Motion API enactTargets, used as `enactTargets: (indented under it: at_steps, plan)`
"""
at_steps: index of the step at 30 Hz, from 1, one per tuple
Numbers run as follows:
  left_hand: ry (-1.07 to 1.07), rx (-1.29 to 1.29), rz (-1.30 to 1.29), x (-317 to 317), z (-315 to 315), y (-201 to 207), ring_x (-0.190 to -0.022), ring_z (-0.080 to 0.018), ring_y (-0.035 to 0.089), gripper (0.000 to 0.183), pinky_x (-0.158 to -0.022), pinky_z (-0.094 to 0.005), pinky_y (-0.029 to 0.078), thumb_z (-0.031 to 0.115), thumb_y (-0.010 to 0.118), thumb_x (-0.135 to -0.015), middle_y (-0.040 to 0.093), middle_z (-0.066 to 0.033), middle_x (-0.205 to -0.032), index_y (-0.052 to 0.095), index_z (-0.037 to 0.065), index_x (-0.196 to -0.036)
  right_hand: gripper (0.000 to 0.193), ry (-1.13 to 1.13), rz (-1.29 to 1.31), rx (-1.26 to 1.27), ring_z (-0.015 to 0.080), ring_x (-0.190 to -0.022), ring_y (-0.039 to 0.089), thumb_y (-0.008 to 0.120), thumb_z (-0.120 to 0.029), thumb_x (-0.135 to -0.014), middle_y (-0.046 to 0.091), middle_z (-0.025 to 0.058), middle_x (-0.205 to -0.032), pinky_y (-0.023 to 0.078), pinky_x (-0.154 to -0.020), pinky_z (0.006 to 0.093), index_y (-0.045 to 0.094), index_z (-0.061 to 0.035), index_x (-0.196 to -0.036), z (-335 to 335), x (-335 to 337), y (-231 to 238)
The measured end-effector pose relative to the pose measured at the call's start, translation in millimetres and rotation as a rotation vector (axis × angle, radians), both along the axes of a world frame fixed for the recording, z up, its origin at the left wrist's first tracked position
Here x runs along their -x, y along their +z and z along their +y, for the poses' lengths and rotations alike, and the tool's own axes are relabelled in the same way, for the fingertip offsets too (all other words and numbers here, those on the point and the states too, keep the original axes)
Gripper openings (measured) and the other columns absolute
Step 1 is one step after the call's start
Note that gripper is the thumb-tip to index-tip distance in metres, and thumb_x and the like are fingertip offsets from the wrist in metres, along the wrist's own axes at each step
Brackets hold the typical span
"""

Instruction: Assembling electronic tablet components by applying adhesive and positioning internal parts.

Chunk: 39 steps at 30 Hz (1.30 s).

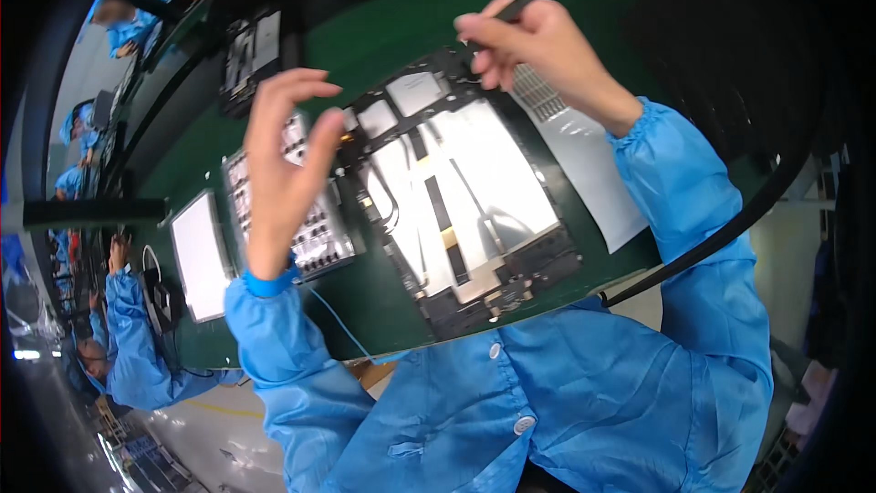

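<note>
An opened flat electronic device (474, 183) lies in front of me, with silver plates, dark ribbon cables and black circuit parts along its far and near ends. Over its far right corner, my right hand (552, 50) is closed around a slim black hand tool (518, 5); the tool's tip is too blurred to make out. My left hand (285, 160) hovers at the device's far left corner, fingers apart and holding nothing. Partly behind that hand is a clear tray (319, 236) with rows of small dark parts.
A white rectangular panel (203, 260) lies left of the tray. Right of the device are a white sheet (593, 178) and a gridded strip (540, 93). More dark devices (253, 55) stand far left. A blue cord (339, 318) runs from my left wristband. Co-workers sit along the left.
</note>
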<state>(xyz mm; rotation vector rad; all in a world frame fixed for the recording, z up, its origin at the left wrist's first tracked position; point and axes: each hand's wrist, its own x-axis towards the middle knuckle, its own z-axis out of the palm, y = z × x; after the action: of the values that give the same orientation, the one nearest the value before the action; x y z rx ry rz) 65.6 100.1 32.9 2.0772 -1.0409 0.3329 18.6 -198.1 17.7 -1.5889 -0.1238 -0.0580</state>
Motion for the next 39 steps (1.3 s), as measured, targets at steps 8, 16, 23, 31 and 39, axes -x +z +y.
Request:
enactTargets:
  at_steps: [8, 16, 23, 31, 39]
  plan:
    - [0.062, 0.019, 0.002, 32.7, 8.5, -30.6, -0.108, -0.0356, 0.063, 0.027, -0.090, -0.0399, 0.051, 0.012, 0.075, -0.085, 0.062, -0.0138, -0.123, 0.067, 0.004, -0.110, 0.031, 0.078, 0.018, 0.246, 0.0107, -0.061, 0.070, 0.073, -0.033, -0.095, 0.070, 0.0059, -0.070, 0.054, -0.055, 0.0195, 0.069, -0.0035, -0.087, 63.2, -28.9, 2.8]
    - [0.023, -0.211, -0.260, 26.9, 5.8, -28.7, -0.117, -0.0334, 0.061, 0.024, -0.107, -0.0472, 0.041, 0.015, 0.066, -0.092, 0.064, -0.0090, -0.124, 0.071, 0.010, -0.115, 0.030, 0.055, -0.052, 0.199, 0.0107, -0.063, 0.069, 0.072, -0.032, -0.096, 0.071, 0.0067, -0.074, 0.054, -0.058, 0.0205, 0.069, -0.0028, -0.090, 61.4, -27.0, -1.8]
    - [-0.128, -0.420, -0.369, 20.2, -21.4, 24.5, -0.121, -0.0349, 0.059, 0.020, -0.113, -0.0522, 0.036, 0.015, 0.059, -0.093, 0.069, -0.0112, -0.116, 0.073, 0.007, -0.105, 0.033, -0.296, -0.212, 0.225, 0.0081, -0.060, 0.062, 0.067, -0.034, -0.100, 0.067, 0.0044, -0.077, 0.049, -0.055, 0.0217, 0.070, -0.0012, -0.101, -69.3, 9.2, -30.1]
    - [-0.548, -0.775, -0.142, 18.8, -164.6, -10.7, -0.137, -0.0442, 0.046, 0.048, -0.120, -0.0508, 0.028, 0.045, 0.043, -0.106, 0.053, -0.0275, -0.143, 0.068, 0.014, -0.131, 0.023, -0.229, 0.060, 0.160, 0.0082, -0.057, 0.062, 0.068, -0.024, -0.099, 0.069, 0.0064, -0.075, 0.046, -0.049, 0.0200, 0.068, -0.0010, -0.098, -126.3, 59.3, -79.0]
    - [-0.578, -0.958, -0.080, 17.9, -179.4, -12.1, -0.140, -0.0420, 0.044, 0.050, -0.122, -0.0483, 0.025, 0.048, 0.039, -0.106, 0.048, -0.0252, -0.150, 0.066, 0.019, -0.136, 0.024, -0.215, 0.119, 0.286, 0.0072, -0.056, 0.062, 0.071, -0.026, -0.097, 0.072, 0.0062, -0.076, 0.044, -0.048, 0.0198, 0.070, -0.0020, -0.095, -121.0, 56.5, -71.3]
